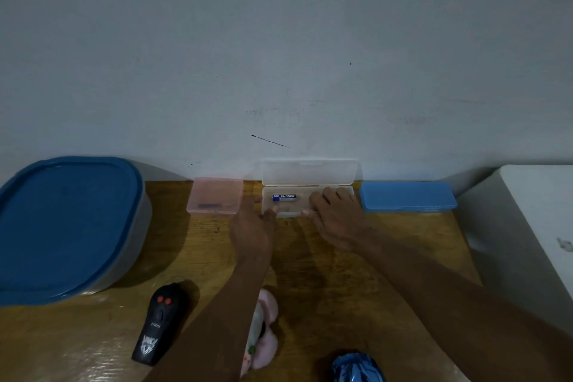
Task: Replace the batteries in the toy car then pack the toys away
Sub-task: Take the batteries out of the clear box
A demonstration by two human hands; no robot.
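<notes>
A clear plastic case (310, 178) stands open against the wall, its lid upright. A blue and white battery (284, 197) lies inside its tray. My left hand (252, 226) rests at the tray's front left corner, fingers touching its edge. My right hand (336, 215) lies flat over the tray's right half, fingers spread. Neither hand grips the battery. A blue toy car (356, 367) shows at the bottom edge. A black remote with two red buttons (161, 324) lies at the lower left. A pink plush toy (263, 329) is partly hidden under my left forearm.
A large tub with a blue lid (65, 226) fills the left side. A closed pink case (215, 195) with a dark item inside sits left of the clear case. A closed blue case (407, 195) lies to its right. A white box (533, 226) stands at the table's right edge.
</notes>
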